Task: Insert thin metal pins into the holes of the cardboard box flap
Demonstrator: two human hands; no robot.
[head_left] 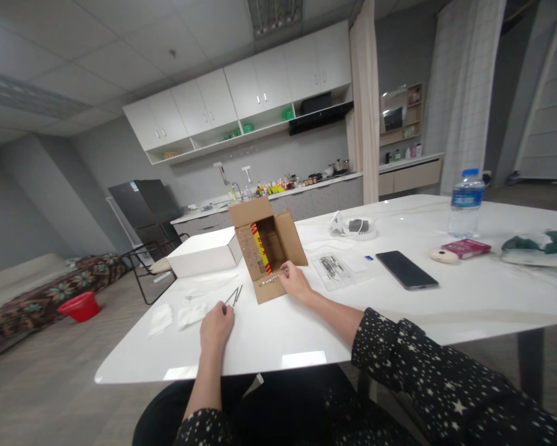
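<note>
An open cardboard box (287,238) lies on its side on the white table, its mouth towards me and its flaps spread. Inside its left flap runs a yellow and red tape strip (261,248), with small shiny dots beside it. On the lower flap (269,292) is a row of small pale pieces. My right hand (295,282) is at that flap's right end, fingertips pinched together; anything between them is too small to make out. To the left, my left hand (217,325) rests on the table, fingers closed around thin dark tweezers (234,295) that form a V.
Left of the box stand a white box (204,253) and white tissue packets (192,316). On the right are a clear plastic packet (336,271), a black phone (407,269), a cream-coloured mouse-like object (442,255), a red box (468,248) and a water bottle (465,204).
</note>
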